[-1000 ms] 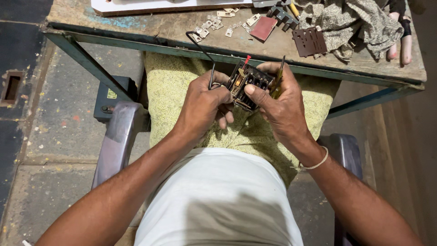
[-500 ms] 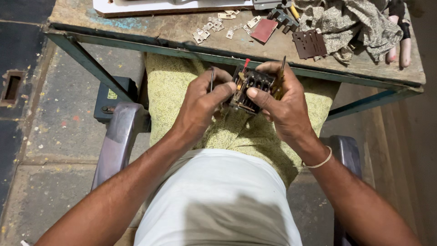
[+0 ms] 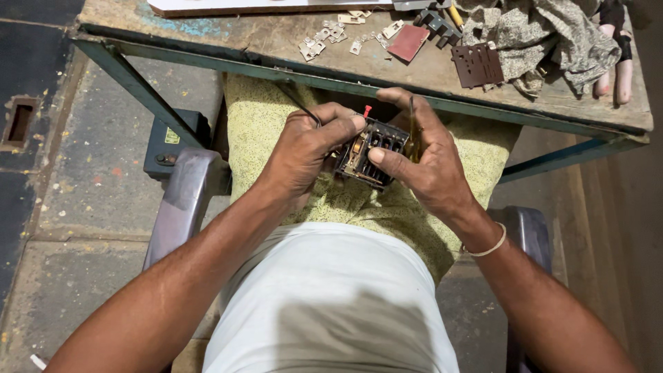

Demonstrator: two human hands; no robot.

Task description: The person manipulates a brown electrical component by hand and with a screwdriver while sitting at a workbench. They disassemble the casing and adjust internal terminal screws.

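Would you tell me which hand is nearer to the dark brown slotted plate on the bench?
Right. The right hand sits below the plate, slightly to its left; the left hand is farther off, on the other side of the switch block.

Colours I saw over the lap

I saw a black switch block [image 3: 369, 153] with a red tip, yellow speckled cloth [image 3: 276, 124], a green-framed table [image 3: 207, 59], and a brown plate [image 3: 478, 65].

A worn wooden workbench [image 3: 290, 38] (green metal frame) carries small metal plates [image 3: 324, 38], a brown perforated plate [image 3: 478, 65] and a crumpled rag [image 3: 545, 34].
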